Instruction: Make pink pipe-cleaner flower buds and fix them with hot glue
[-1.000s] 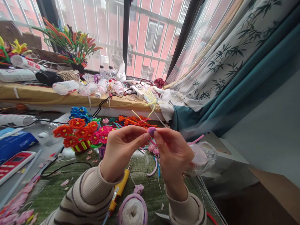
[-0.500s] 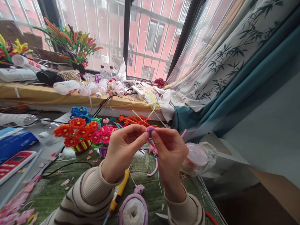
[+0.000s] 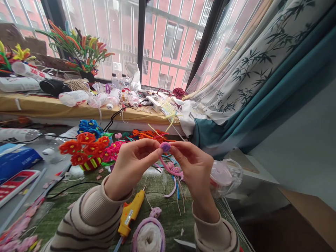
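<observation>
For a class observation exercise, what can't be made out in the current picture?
In the head view:
Purple disc: back hidden by its own front.
Pink flowers: partly hidden behind the left hand.
Pale blade: right end hidden by the right sleeve.
Lilac ring: cut off by the bottom edge.
Yellow glue gun: label print too small.

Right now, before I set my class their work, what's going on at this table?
Someone's left hand and right hand pinch a small purple-and-pink coil between them. A pink strip hangs just below it. The glue gun lies on the table, not in hand. Orange flowers stand in a striped pot off to the left.
</observation>
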The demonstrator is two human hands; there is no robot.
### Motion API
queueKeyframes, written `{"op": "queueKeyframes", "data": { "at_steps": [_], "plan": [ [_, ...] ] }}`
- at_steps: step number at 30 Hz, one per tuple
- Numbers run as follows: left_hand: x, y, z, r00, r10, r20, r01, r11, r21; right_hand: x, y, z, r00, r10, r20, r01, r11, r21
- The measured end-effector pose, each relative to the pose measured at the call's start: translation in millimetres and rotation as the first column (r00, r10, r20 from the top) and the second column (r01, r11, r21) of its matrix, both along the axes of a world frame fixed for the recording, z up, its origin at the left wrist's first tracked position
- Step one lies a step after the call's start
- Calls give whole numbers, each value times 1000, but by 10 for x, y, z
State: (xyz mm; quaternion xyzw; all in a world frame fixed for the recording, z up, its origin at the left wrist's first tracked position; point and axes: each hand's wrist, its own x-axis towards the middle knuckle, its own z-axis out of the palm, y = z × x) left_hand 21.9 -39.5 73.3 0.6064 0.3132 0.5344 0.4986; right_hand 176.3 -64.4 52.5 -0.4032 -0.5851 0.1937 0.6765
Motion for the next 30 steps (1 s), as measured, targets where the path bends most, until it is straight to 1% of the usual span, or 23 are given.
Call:
{"op": "queueKeyframes", "data": {
  "at_steps": [5,8,12,18,25,30],
  "plan": [
    [1,1,8,1000,8,-12,-8,1000,0,29,-31,42,987,-38,158,31,998,47],
    [4,-11,18,1000,12,-20,-12,1000,-7,22,-46,41,979,-63,194,51,997,63],
    [20,-22,14,1000,20,-10,-20,1000,-4,-47,-59,23,988,-76,136,75,997,15],
    [52,-17,-10,998,53,-22,-51,996,68,-121,-62,42,1000,-28,-13,27,998,-51],
    [98,-27,-66,987,156,-47,-145,972,185,-35,-34,53,1000,-3,-10,2,996,-86],
    [138,-33,-107,985,169,-19,-163,969,187,-22,-39,64,997,-14,-74,7,996,-94]
  ]
}}
